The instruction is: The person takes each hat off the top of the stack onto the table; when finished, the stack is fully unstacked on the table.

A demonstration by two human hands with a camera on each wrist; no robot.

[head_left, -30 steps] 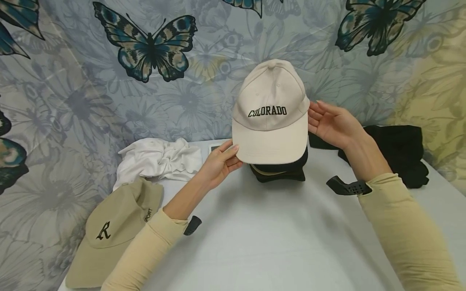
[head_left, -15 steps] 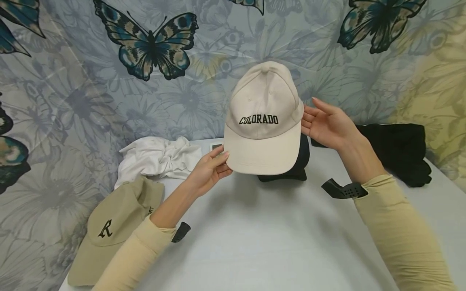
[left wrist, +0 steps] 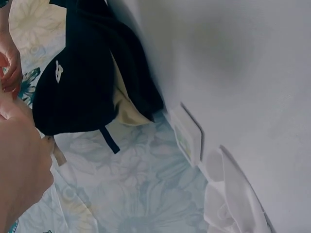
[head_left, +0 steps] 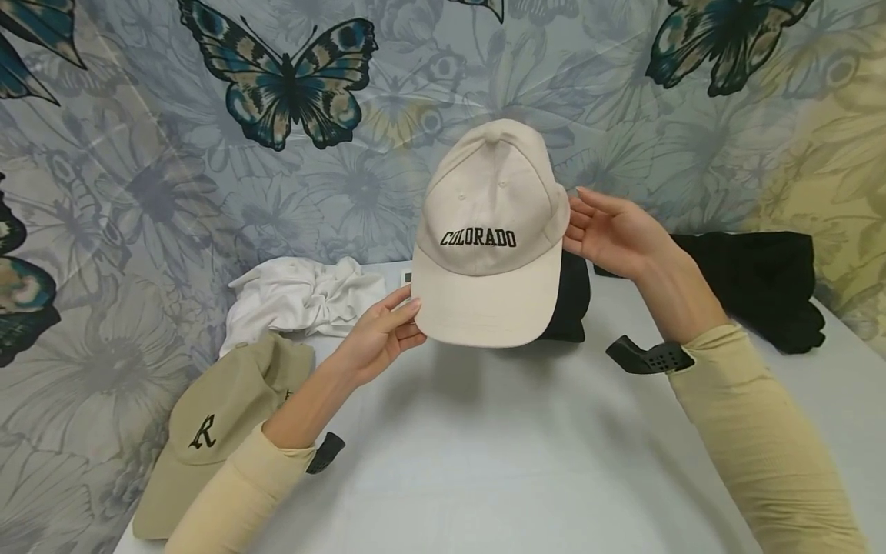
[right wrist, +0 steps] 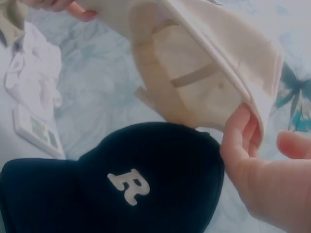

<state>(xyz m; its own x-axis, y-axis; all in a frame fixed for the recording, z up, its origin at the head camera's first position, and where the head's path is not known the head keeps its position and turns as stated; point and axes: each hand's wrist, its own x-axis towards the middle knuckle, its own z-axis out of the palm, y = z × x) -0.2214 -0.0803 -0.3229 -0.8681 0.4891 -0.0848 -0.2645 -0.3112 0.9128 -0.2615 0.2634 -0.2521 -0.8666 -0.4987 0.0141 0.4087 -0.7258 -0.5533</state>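
A cream baseball cap (head_left: 484,231) lettered COLORADO is held up in the head view, crown upright and brim toward me. At the brim's left corner, my left hand (head_left: 381,335) pinches it between thumb and fingers. My right hand (head_left: 619,235) touches the opposite side of the crown with extended fingers; its thumb stands apart from the cap in the right wrist view. Behind and below is a black cap (right wrist: 150,179) with a white R, partly hidden in the head view. Tan lining shows under another dark cap beneath it in the left wrist view.
An olive cap (head_left: 214,431) with a black R lies at the left, near a bunched white cloth (head_left: 304,300). Folded black cloth (head_left: 754,285) lies at the right. A small white-framed card (left wrist: 188,133) is on the white table (head_left: 484,462), against the butterfly-print backdrop (head_left: 291,85).
Both hands have moved the cream cap left and slightly down, nearer to me. More of the black cap's right side shows behind it. The other caps and cloths stay put.
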